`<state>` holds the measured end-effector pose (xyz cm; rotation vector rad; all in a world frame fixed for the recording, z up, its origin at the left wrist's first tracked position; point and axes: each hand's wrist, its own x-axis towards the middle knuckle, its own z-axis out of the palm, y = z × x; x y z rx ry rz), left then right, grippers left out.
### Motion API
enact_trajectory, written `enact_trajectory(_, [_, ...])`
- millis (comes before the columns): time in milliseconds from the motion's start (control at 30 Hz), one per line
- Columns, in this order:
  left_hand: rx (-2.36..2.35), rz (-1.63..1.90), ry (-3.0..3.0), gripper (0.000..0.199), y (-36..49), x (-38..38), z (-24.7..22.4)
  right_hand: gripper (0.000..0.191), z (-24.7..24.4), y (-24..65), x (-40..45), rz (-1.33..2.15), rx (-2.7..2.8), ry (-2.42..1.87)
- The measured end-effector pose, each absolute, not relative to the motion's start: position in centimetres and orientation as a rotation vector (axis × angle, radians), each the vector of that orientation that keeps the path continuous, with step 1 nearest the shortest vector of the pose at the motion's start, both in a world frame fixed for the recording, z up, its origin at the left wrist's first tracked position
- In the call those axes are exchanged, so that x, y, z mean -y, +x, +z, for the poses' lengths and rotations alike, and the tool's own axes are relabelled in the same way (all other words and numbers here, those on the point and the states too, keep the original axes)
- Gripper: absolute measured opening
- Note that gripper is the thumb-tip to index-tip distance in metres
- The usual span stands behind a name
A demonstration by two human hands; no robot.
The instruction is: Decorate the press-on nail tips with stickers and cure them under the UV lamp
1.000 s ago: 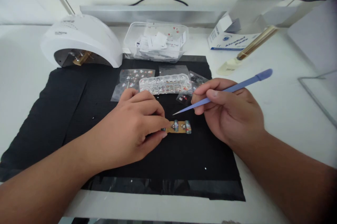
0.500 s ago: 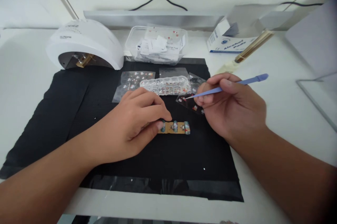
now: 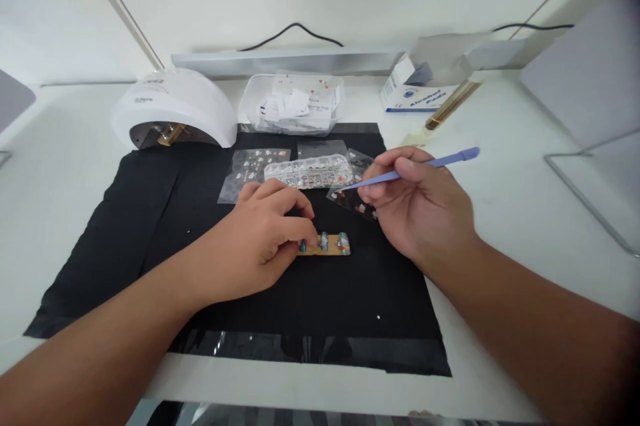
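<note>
A short wooden strip (image 3: pixel 332 247) carrying small glossy, patterned nail tips (image 3: pixel 343 243) lies on the black mat (image 3: pixel 320 309). My left hand (image 3: pixel 270 233) is closed on its left end, thumb and bent fingers gripping it; that end is hidden. My right hand (image 3: pixel 425 206) pinches a slim purple pointed tool (image 3: pixel 385 177). Its pale tip is over a clear sticker sheet (image 3: pixel 361 207) with white and red motifs; I cannot tell if they touch. Behind my left hand stands a clear compartment case (image 3: pixel 310 173) of tiny decorations.
A white dome lamp (image 3: pixel 175 103) stands at the back left, with a wooden piece inside. At the back are a clear tub (image 3: pixel 250 106) of packets, an alcohol pads box (image 3: pixel 420 96) and a bundle of thin sticks (image 3: pixel 453 104). Another sticker sheet (image 3: pixel 240 176) lies left of the case.
The camera view has shifted, so the scene sits differently. My left fingers have curled further over the strip. My right hand still holds the tool over the sticker sheet.
</note>
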<state>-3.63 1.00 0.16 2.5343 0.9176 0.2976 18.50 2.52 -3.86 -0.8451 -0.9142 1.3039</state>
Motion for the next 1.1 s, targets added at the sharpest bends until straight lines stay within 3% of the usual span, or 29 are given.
enact_trajectory(867, [-0.940, 0.286, 2.497, 0.033, -3.8, -0.9, 0.2, 0.011, -3.6, 18.2, -2.7, 1.357, 0.798, -0.797])
enact_trajectory(1100, [-1.032, 0.722, 2.508, 0.019, -5.2, -1.0, 0.7, 0.009, -3.7, 18.4, -2.7, 1.348, 0.792, -0.788])
